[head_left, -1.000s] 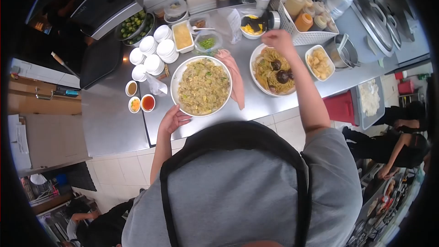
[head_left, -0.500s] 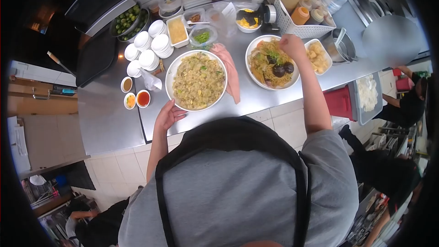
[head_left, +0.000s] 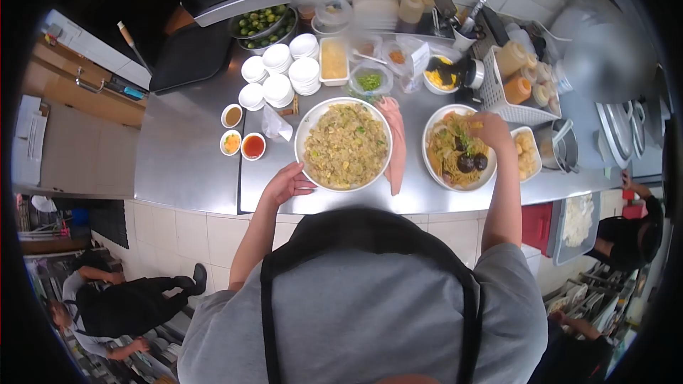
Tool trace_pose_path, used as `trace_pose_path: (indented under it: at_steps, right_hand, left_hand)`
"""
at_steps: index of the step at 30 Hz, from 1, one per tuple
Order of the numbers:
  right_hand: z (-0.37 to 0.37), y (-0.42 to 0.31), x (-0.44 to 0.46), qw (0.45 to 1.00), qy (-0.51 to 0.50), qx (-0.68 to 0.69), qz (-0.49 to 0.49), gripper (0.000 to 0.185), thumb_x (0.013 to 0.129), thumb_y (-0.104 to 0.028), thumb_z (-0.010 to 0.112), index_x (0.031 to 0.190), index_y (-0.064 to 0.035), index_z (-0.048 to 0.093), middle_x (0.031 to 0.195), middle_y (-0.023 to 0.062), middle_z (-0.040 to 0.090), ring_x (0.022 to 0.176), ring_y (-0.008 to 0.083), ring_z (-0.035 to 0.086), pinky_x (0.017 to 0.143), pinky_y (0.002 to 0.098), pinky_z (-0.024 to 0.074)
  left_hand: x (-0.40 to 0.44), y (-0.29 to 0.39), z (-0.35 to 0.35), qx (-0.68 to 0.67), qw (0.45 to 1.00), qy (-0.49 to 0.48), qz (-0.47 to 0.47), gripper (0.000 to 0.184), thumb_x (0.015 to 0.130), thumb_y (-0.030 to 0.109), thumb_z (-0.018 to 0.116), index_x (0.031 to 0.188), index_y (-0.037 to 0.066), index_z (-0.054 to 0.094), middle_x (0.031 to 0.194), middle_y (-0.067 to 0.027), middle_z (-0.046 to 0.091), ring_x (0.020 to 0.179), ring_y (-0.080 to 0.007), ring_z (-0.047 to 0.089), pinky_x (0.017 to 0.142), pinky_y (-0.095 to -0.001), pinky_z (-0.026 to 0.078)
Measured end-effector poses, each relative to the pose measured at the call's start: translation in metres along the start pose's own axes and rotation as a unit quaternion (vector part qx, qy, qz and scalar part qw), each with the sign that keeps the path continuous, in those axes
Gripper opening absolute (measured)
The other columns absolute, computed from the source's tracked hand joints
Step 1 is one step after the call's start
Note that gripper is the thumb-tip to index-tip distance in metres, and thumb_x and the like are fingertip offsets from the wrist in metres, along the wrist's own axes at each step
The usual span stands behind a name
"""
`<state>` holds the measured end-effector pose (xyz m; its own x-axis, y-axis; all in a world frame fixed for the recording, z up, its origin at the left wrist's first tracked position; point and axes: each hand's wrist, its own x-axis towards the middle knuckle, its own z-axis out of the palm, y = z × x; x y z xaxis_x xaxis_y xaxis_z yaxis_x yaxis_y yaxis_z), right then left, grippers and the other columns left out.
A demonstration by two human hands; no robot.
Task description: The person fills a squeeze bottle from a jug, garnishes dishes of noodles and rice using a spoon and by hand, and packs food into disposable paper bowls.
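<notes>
A round white dish of fried rice stands in front of me on the steel counter. My left hand is at its lower left rim, fingers extended and touching the edge. To the right is a white dish of noodles topped with dark round mushrooms and chopped greens. My right hand is over the upper right part of the noodles, its fingers bunched together at the greens. Whatever is between those fingertips is hidden. A folded pink cloth lies between the two dishes.
Stacked white bowls and small sauce cups sit on the left. Behind are chopped greens in a tub and a basket of squeeze bottles. A container of fried pieces adjoins the noodles. Co-workers stand nearby.
The view has shifted, so the counter appears lower and farther right. My right hand has come slightly down over the noodles. My left hand stays at the rice dish's rim.
</notes>
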<state>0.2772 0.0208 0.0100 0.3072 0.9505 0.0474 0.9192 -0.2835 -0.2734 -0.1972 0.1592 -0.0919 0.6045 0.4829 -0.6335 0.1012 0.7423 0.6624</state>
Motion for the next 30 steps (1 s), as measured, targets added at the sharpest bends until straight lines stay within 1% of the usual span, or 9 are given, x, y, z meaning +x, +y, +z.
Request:
trace_pose_path:
  at_steps: [1, 3, 5, 7, 9, 11, 15, 23, 30]
  right_hand:
    - [-0.011, -0.016, 0.014, 1.000, 0.002, 0.000, -0.008, 0.019, 0.068, -0.016, 0.067, 0.086, -0.0097, 0.067, 0.084, 0.0125, 0.064, 0.080, 0.0281, 0.061, 0.071, 0.0346, 0.0475]
    - [-0.027, -0.058, 0.050, 0.982, 0.053, 0.182, 0.010, 0.021, 0.071, -0.017, 0.066, 0.090, -0.0099, 0.067, 0.084, 0.0123, 0.064, 0.081, 0.0281, 0.062, 0.069, 0.0333, 0.0477]
    - [-0.017, -0.103, 0.091, 0.961, 0.127, 0.237, -0.065, 0.015, 0.073, -0.015, 0.063, 0.085, -0.0070, 0.066, 0.081, 0.0128, 0.064, 0.078, 0.0289, 0.062, 0.068, 0.0337, 0.0477]
    - [0.002, -0.148, 0.133, 0.950, 0.147, 0.204, -0.184, 0.012, 0.074, -0.013, 0.057, 0.079, -0.0043, 0.064, 0.079, 0.0138, 0.063, 0.075, 0.0293, 0.062, 0.066, 0.0346, 0.0488]
    - [0.070, -0.157, 0.198, 0.967, 0.115, 0.077, -0.214, 0.014, 0.075, -0.012, 0.052, 0.076, -0.0056, 0.064, 0.079, 0.0148, 0.064, 0.075, 0.0290, 0.063, 0.067, 0.0378, 0.0504]
    - [0.109, -0.174, 0.240, 0.978, 0.068, -0.108, -0.165, 0.016, 0.075, -0.013, 0.051, 0.078, -0.0075, 0.066, 0.079, 0.0155, 0.064, 0.077, 0.0296, 0.064, 0.068, 0.0408, 0.0515]
    - [0.134, -0.174, 0.263, 0.976, 0.081, -0.105, -0.171, 0.017, 0.075, -0.010, 0.049, 0.074, -0.0040, 0.065, 0.079, 0.0163, 0.064, 0.074, 0.0282, 0.064, 0.064, 0.0391, 0.0521]
    - [0.128, -0.186, 0.278, 0.976, -0.098, -0.161, -0.105, 0.022, 0.079, -0.014, 0.051, 0.093, -0.0080, 0.067, 0.101, 0.0104, 0.064, 0.094, 0.0251, 0.062, 0.074, 0.0378, 0.0503]
    - [0.125, -0.181, 0.270, 0.980, -0.050, -0.162, -0.108, 0.021, 0.078, -0.015, 0.051, 0.090, -0.0090, 0.067, 0.101, 0.0107, 0.064, 0.092, 0.0247, 0.062, 0.073, 0.0373, 0.0507]
  left_hand:
    - [0.000, -0.001, -0.001, -0.003, 1.000, 0.004, 0.007, 0.039, 0.089, 0.036, 0.048, 0.114, 0.006, 0.045, 0.093, -0.0137, 0.063, 0.079, -0.0228, 0.065, 0.068, -0.0338, 0.055]
    - [0.002, -0.002, -0.005, -0.002, 1.000, 0.002, -0.003, 0.038, 0.089, 0.035, 0.047, 0.114, 0.006, 0.045, 0.093, -0.0136, 0.063, 0.079, -0.0231, 0.065, 0.068, -0.0346, 0.055]
    - [0.004, -0.002, -0.007, -0.007, 1.000, -0.005, 0.005, 0.038, 0.090, 0.035, 0.047, 0.115, 0.007, 0.044, 0.093, -0.0135, 0.063, 0.079, -0.0233, 0.065, 0.068, -0.0355, 0.055]
    - [0.002, -0.002, -0.007, -0.014, 1.000, -0.009, -0.002, 0.039, 0.089, 0.035, 0.048, 0.116, 0.007, 0.044, 0.092, -0.0135, 0.063, 0.079, -0.0231, 0.065, 0.068, -0.0361, 0.055]
    - [0.005, -0.005, -0.012, -0.015, 1.000, -0.018, -0.002, 0.041, 0.089, 0.035, 0.050, 0.117, 0.007, 0.043, 0.091, -0.0134, 0.064, 0.079, -0.0237, 0.065, 0.069, -0.0365, 0.055]
    - [0.004, -0.006, -0.009, -0.019, 1.000, -0.012, 0.005, 0.042, 0.088, 0.036, 0.050, 0.117, 0.007, 0.043, 0.092, -0.0133, 0.064, 0.080, -0.0241, 0.065, 0.069, -0.0365, 0.055]
    - [0.000, -0.006, -0.009, -0.019, 0.999, -0.022, 0.020, 0.040, 0.088, 0.035, 0.050, 0.115, 0.006, 0.044, 0.093, -0.0138, 0.064, 0.082, -0.0252, 0.065, 0.070, -0.0369, 0.055]
    - [-0.003, -0.003, -0.008, -0.044, 0.999, -0.025, 0.016, 0.029, 0.089, 0.031, 0.052, 0.105, 0.008, 0.049, 0.089, -0.0086, 0.063, 0.083, -0.0232, 0.064, 0.070, -0.0346, 0.054]
    - [-0.002, -0.005, -0.009, -0.042, 0.999, -0.025, 0.015, 0.030, 0.089, 0.031, 0.051, 0.107, 0.007, 0.048, 0.090, -0.0094, 0.063, 0.083, -0.0231, 0.064, 0.071, -0.0345, 0.054]
